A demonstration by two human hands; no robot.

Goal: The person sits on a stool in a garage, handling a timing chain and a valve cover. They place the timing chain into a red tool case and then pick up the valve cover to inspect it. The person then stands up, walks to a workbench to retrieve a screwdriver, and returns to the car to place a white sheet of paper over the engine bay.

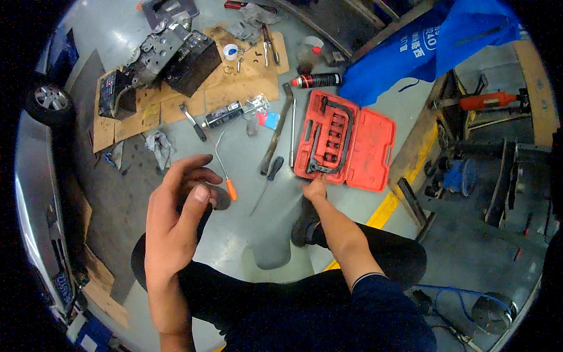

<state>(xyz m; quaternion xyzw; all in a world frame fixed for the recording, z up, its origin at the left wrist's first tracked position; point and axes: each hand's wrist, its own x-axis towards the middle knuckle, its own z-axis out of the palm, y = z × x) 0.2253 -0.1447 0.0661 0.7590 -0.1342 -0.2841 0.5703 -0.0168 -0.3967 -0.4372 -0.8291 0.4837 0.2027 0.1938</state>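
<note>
My left hand (pixel 179 220) hovers over the floor at left, fingers bent and apart from the thumb, with nothing visible in it. At the near edge of an open red tool case (pixel 368 146), my right hand (pixel 315 188) has its fingers closed on the rim, beside the lower end of a black C-shaped clamp (pixel 348 132). The fingertips are partly hidden. That clamp lies in the case's recess, around several small dark adapter sockets (pixel 334 138). Left of the case are a screwdriver (pixel 268 183), a dark flat bar (pixel 278 129) and a long chrome rod (pixel 293 132).
Greasy metal engine parts (pixel 155 56) rest on cardboard (pixel 205 88) at the far left. Spray cans (pixel 319 80), a hammer (pixel 192 122) and an orange-handled tool (pixel 230 190) lie about. A blue sheet (pixel 404 58) hangs at far right; a car (pixel 38 193) stands left.
</note>
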